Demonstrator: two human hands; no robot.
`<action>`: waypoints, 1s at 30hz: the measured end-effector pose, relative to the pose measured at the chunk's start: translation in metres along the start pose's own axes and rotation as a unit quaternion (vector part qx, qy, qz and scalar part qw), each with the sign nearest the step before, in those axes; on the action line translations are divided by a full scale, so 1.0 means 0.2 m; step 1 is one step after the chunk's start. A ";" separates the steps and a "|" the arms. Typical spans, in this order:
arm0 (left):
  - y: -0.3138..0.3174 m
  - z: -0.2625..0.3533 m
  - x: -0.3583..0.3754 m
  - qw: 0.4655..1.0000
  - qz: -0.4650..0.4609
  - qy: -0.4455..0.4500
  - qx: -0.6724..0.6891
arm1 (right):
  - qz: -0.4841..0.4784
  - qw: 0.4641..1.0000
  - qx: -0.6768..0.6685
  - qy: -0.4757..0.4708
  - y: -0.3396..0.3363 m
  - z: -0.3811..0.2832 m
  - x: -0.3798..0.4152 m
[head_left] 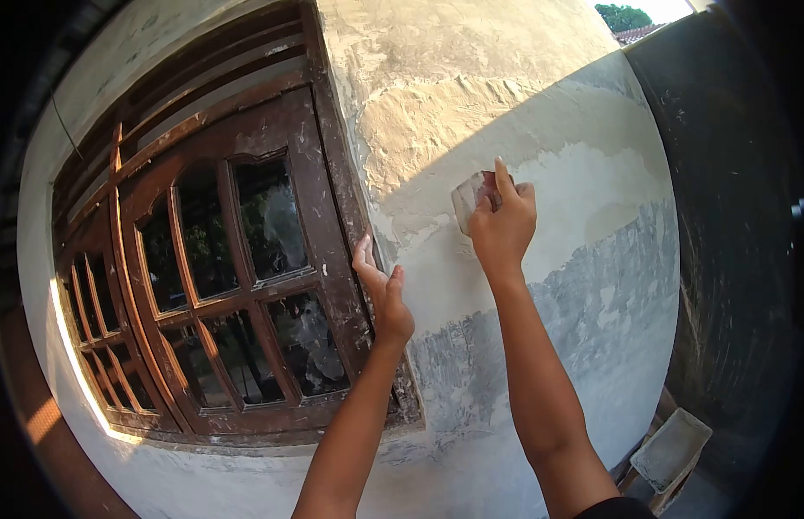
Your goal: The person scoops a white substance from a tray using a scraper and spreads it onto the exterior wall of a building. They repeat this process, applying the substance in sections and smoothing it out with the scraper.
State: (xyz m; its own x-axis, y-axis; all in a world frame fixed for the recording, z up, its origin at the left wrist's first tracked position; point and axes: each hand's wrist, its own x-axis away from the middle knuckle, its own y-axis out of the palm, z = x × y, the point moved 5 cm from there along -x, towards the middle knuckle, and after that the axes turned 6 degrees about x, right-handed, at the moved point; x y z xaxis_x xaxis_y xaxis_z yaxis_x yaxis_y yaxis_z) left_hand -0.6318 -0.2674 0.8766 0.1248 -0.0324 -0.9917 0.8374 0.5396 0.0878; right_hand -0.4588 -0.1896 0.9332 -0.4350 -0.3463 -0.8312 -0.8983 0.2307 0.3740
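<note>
My right hand grips a small plaster-smeared trowel with a reddish part showing beside the fingers. The trowel is held at the wall, over a pale band of fresh-looking plaster, and my index finger points upward along it. How its handle sits in the palm is hidden by the hand. My left hand is open, fingers apart, at the right edge of the brown wooden window frame. Its fingertips appear to touch the frame, and it holds nothing.
Paned window shutters fill the left side. Rough plaster lies sunlit above my right hand, with patchy grey wall below. A dark wall stands at the right. A plaster-stained tray rests on a wooden support at lower right.
</note>
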 end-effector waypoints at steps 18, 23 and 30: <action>0.02 0.01 0.01 0.999 -0.006 0.036 0.005 | 0.024 0.999 -0.010 -0.038 -0.03 -0.06 -0.05; 0.02 0.00 0.01 0.999 -0.010 0.047 0.025 | -0.115 0.977 -0.001 -0.181 0.16 -0.18 0.04; 0.03 -0.01 0.01 0.994 -0.016 0.044 0.095 | -0.122 0.975 0.008 -0.184 0.17 -0.20 0.06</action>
State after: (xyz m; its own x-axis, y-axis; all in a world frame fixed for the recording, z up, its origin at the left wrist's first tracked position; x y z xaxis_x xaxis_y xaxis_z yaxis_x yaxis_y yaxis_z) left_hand -0.6273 -0.2623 0.8758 0.0560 0.0319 -0.9979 0.9268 0.3702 0.0638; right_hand -0.4966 -0.2231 0.9527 -0.1544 -0.0431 -0.9871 -0.9698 0.1974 0.1431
